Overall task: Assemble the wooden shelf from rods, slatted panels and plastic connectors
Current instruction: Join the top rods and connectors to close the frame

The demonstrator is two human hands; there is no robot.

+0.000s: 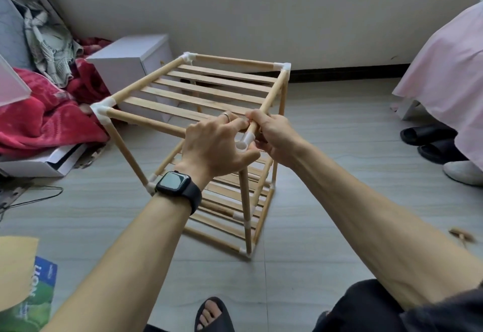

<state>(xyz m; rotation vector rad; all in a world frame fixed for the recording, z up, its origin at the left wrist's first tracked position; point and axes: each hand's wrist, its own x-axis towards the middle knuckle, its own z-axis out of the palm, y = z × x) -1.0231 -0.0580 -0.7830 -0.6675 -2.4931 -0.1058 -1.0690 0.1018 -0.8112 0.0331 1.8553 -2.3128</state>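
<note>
The wooden shelf frame (146, 120) stands on the floor, with a slatted top panel (209, 88) and lower slatted tiers. White plastic connectors join its corners, such as the one at the near left (103, 110). At the near right top corner a white connector (244, 143) sits between both hands. My left hand (214, 146), wearing a ring and a black watch, curls its fingers around that corner from the left. My right hand (274, 133) grips the right side rod (269, 99) just above the connector. The vertical rod (245, 201) stands below it.
A white box (130, 54) stands behind the shelf by the wall. Red cloth (47, 117) and clothes pile at the left. Black slippers (428, 138) and a pink cover (449, 70) are at the right. A small wooden piece (461, 236) lies on the floor.
</note>
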